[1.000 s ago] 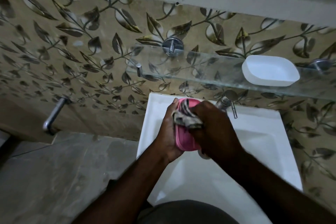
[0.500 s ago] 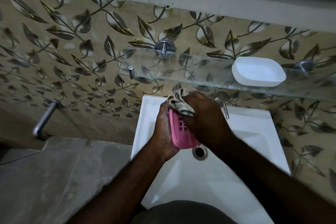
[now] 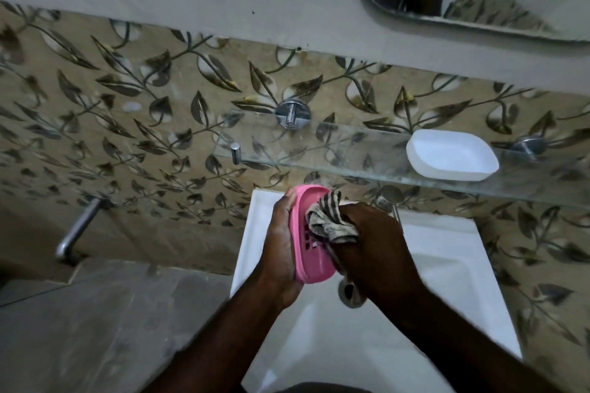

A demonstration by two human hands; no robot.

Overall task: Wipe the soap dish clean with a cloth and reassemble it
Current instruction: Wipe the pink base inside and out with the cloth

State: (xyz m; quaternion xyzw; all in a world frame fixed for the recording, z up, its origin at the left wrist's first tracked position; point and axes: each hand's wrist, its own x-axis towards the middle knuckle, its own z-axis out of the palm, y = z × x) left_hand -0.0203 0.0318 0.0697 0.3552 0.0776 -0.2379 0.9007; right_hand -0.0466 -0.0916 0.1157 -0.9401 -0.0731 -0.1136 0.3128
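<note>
We find the left hand gripping the pink slotted soap-dish insert on edge above the white basin. The right hand clutches a striped cloth against its slotted face. The white dish base sits apart on the glass shelf.

Soap dish tray at centre frame is showing pink; cloth is showing beige with dark stripes. Dish base upper right and sink are showing white. Wall tiles are showing tan with dark leaves.

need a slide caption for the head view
Left hand holds the pink soap dish tray over the sink while the right hand presses a striped cloth into it.
</note>
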